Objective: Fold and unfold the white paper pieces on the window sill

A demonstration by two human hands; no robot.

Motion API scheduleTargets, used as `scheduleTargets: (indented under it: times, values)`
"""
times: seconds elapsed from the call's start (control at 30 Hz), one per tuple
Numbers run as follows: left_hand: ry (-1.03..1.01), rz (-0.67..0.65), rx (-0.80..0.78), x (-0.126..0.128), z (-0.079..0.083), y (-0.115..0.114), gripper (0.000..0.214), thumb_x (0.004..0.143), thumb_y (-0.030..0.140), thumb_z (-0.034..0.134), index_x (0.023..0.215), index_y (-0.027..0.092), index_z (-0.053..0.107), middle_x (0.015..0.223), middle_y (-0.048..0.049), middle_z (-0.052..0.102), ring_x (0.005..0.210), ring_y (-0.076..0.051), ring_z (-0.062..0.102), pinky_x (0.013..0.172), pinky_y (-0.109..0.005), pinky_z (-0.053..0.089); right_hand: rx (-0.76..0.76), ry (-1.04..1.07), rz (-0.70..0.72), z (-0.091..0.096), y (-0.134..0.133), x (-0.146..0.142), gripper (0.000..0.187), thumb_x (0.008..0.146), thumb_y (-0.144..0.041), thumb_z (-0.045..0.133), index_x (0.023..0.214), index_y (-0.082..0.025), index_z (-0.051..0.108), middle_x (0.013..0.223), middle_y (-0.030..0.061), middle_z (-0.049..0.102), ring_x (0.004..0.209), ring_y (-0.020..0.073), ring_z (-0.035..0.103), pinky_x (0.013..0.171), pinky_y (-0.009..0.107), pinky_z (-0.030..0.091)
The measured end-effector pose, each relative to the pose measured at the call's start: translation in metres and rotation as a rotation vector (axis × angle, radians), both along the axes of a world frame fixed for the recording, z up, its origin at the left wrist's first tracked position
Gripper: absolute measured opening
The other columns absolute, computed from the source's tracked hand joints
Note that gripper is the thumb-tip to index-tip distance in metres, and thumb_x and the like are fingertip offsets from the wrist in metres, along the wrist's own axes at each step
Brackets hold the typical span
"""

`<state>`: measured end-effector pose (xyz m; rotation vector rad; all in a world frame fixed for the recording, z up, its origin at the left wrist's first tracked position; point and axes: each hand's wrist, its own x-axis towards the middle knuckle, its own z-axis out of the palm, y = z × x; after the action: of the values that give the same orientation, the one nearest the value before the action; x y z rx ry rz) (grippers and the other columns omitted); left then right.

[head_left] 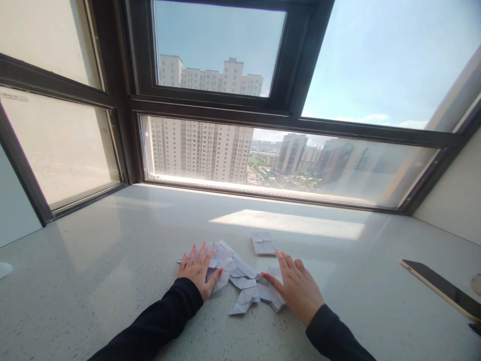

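Several folded white paper pieces (242,273) lie in an overlapping heap on the speckled pale countertop (124,301). Over the heap's left side rests my left hand (197,271), palm down, fingers spread. My right hand (295,283) is at the right side, thumb and index finger apart, the thumb touching or just over the paper; its other fingers curl slightly. A single square folded paper (263,243) lies apart from the heap, just beyond my right index fingertip. The papers beneath both hands are partly hidden.
A phone (443,288) lies on the countertop at the right, near a partly seen round object (476,284). A white object (5,269) shows at the left edge. Dark-framed windows (225,108) bound the far and left sides, and a wall (451,200) stands at right.
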<state>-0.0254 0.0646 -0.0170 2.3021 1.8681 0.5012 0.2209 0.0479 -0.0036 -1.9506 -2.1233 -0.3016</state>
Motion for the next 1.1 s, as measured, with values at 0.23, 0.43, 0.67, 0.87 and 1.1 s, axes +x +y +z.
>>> scheduleTargets:
  times: [0.23,0.43,0.67,0.87,1.1]
  values:
    - [-0.076,-0.175,0.149,0.007,-0.017,-0.001,0.062,0.077,0.052,0.032,0.13,0.021,0.026,0.136,-0.0089,0.027,0.122,-0.03,0.026,0.096,-0.045,0.026,-0.042,0.264,0.096,-0.008,-0.002,0.001,0.046,0.077,-0.046,0.044,0.108,-0.013,0.052,0.1,0.0157,0.058,0.093,0.0273,0.056,0.077,0.039,0.046]
    - [-0.118,-0.37,0.253,0.015,-0.009,-0.017,0.066,0.073,0.062,0.031,0.13,0.028,0.025,0.139,-0.0046,0.023,0.124,-0.031,0.02,0.096,-0.053,0.021,0.038,0.493,0.333,0.002,0.003,-0.021,0.042,0.082,-0.042,0.037,0.115,-0.019,0.045,0.109,0.0105,0.055,0.087,0.0199,0.057,0.074,0.034,0.048]
    - [0.032,-0.594,0.211,0.019,-0.004,-0.029,0.056,0.071,0.063,0.037,0.123,0.044,0.029,0.137,0.0044,0.026,0.123,-0.035,0.021,0.091,-0.066,0.003,-0.04,0.228,0.204,-0.014,0.035,0.013,0.055,0.081,-0.051,0.031,0.128,-0.023,0.031,0.134,0.0095,0.033,0.124,0.0262,0.025,0.095,0.05,0.027]
    - [0.046,-0.319,0.192,0.014,-0.007,-0.018,0.042,0.074,0.044,0.046,0.116,0.037,0.045,0.133,0.0008,0.036,0.122,-0.031,0.025,0.094,-0.061,0.005,-0.17,0.214,0.235,-0.016,0.022,0.004,0.046,0.082,-0.051,0.028,0.119,-0.029,0.045,0.126,0.0057,0.045,0.121,0.0276,0.03,0.094,0.057,0.021]
    - [-0.037,-0.164,0.305,-0.002,0.006,-0.002,0.043,0.069,0.024,0.043,0.111,0.03,0.05,0.132,0.0004,0.037,0.123,-0.026,0.024,0.097,-0.052,0.017,0.021,0.438,0.321,-0.003,0.014,-0.005,0.042,0.083,-0.044,0.031,0.108,-0.018,0.054,0.105,0.0094,0.06,0.1,0.0207,0.052,0.086,0.035,0.041]
